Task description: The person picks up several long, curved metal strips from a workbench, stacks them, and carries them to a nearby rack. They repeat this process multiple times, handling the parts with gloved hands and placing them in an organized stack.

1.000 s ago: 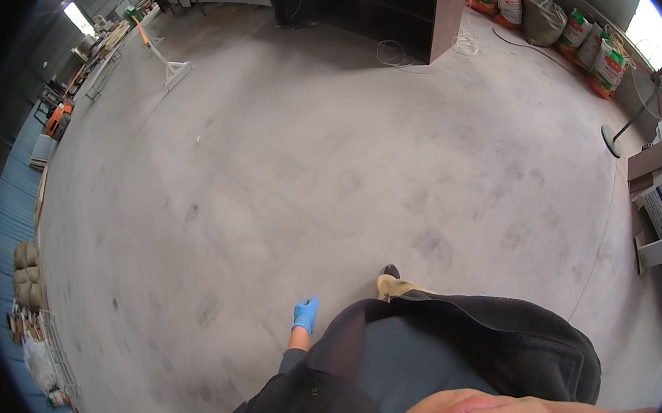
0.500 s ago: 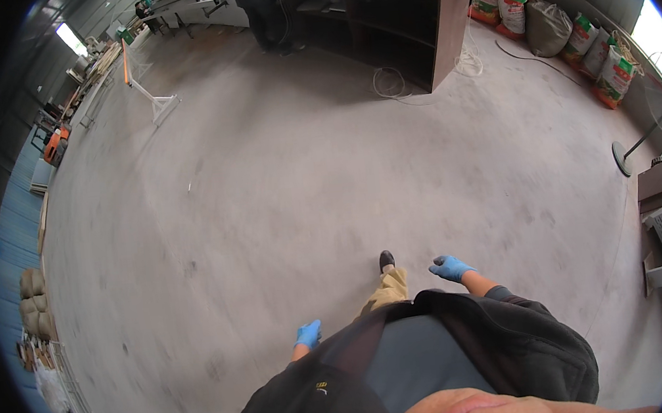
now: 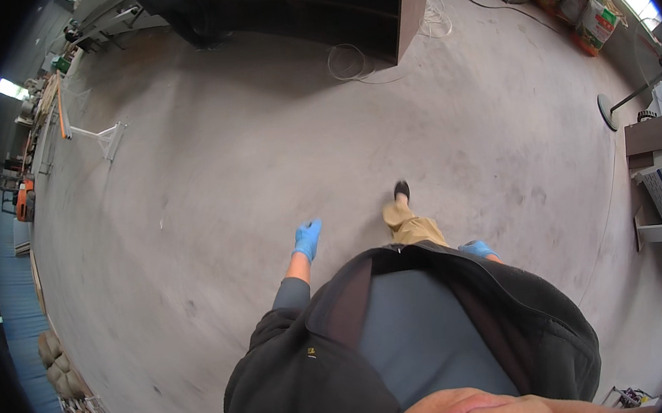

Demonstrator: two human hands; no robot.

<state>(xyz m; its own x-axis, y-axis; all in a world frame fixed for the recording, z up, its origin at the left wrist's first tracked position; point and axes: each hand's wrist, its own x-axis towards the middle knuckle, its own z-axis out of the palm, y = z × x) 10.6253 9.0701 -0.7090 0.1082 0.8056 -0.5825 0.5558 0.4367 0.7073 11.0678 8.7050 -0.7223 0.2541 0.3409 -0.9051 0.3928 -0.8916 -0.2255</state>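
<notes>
My left hand (image 3: 307,239), in a blue glove, swings out ahead of my body above the bare concrete floor (image 3: 247,167). Its fingers are curled in and nothing shows in them. On the other side, my right hand (image 3: 478,249), gloved in blue too, is down beside my hip. The dark jacket (image 3: 514,284) covers part of it, and its fingers do not show clearly. Neither hand touches any object. One dark shoe (image 3: 401,190) and a tan trouser leg (image 3: 415,226) are stretched forward between the hands.
Ahead stands a dark open cabinet (image 3: 405,12) with a loose coil of cable (image 3: 346,62) at its foot; a person in dark clothes (image 3: 185,13) is beside it. Filled sacks (image 3: 596,24), a stand fan (image 3: 607,112) and stacked panels (image 3: 655,135) line the right. A white metal stand (image 3: 108,140) is left.
I have walked closer to the cabinet. My left hand has swung forward and my right hand back toward my hip.
</notes>
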